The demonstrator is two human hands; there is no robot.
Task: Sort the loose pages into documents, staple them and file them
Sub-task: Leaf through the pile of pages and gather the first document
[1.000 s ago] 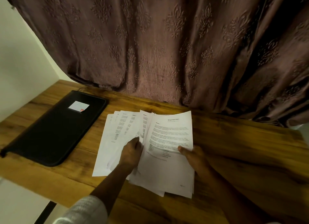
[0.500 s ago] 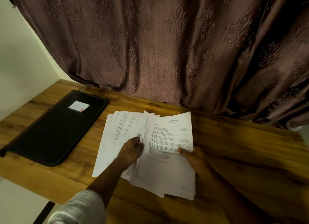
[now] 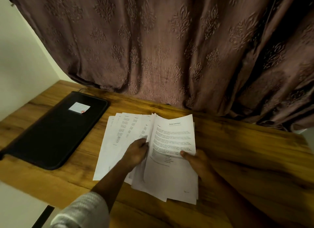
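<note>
Nearest, a grey ribbed sleeve (image 3: 81, 210) covers the left forearm, reaching up to the left hand (image 3: 136, 153), fingers curled and pinched on the left edge of several sheets in the stack of pages (image 3: 167, 176), lifting that edge. Right hand (image 3: 198, 161) grips the stack's right side, thumb pressed on top of the top page (image 3: 173, 137), a printed sheet with a heading and text blocks. The stack sits on the wooden table (image 3: 246, 159), mid-front. Just left and under it, more pages fanned out (image 3: 122, 132) flat on the table, overlapping. Further left, apart from the papers, a black zip folder (image 3: 56, 134) lies flat, closed, with a small white label (image 3: 79, 107). Behind, a brown patterned curtain (image 3: 161, 46) hangs to the table's back edge.
</note>
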